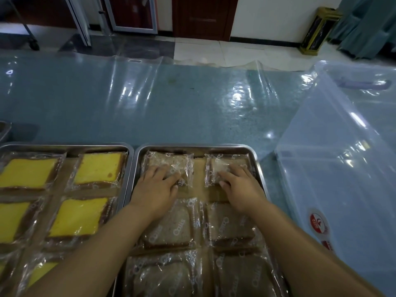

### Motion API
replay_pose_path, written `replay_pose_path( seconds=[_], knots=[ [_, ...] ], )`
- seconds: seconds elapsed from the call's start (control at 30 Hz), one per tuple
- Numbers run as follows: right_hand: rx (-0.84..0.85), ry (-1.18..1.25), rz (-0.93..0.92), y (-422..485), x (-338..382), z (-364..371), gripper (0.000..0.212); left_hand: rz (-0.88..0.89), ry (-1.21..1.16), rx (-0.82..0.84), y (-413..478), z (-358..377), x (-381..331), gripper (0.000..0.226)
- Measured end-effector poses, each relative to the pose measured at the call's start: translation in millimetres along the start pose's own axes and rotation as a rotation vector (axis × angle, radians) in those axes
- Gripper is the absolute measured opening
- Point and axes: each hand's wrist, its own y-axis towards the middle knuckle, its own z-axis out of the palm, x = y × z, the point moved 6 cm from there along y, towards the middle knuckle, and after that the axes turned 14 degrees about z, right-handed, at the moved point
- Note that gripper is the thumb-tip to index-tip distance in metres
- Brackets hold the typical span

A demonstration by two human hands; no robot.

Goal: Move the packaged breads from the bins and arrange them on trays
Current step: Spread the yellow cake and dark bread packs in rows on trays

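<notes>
While the left hand [155, 187] lies flat, fingers straight, on the upper-left brown bread pack [166, 161], the right hand [241, 187] rests likewise on the upper-right pack [216, 167], both in the steel tray [192, 146] at lower centre; a clear bin [342, 159] sits at right on the desk [150, 103].

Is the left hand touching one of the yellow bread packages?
No, the left hand rests on a brown bread package in the right tray.

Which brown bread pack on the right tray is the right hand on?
The far-row pack nearest the clear bin: the right hand rests flat on it. The left hand rests on its far-row neighbour, on the side toward the yellow slices.
</notes>
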Motion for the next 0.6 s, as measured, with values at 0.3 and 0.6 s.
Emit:
replay_pose_path(
  seconds=[0.3,0.6],
  knots=[
    [0.056,0.018,0.014,-6,0,-7,0.047,0.048,-0.131,-0.077,-15,-14,-8,0.044],
    [-0.106,0.084,-0.126,-88,2,-9,0.034,0.059,-0.148,-0.151,-78,-17,-47,0.037]
  ],
)
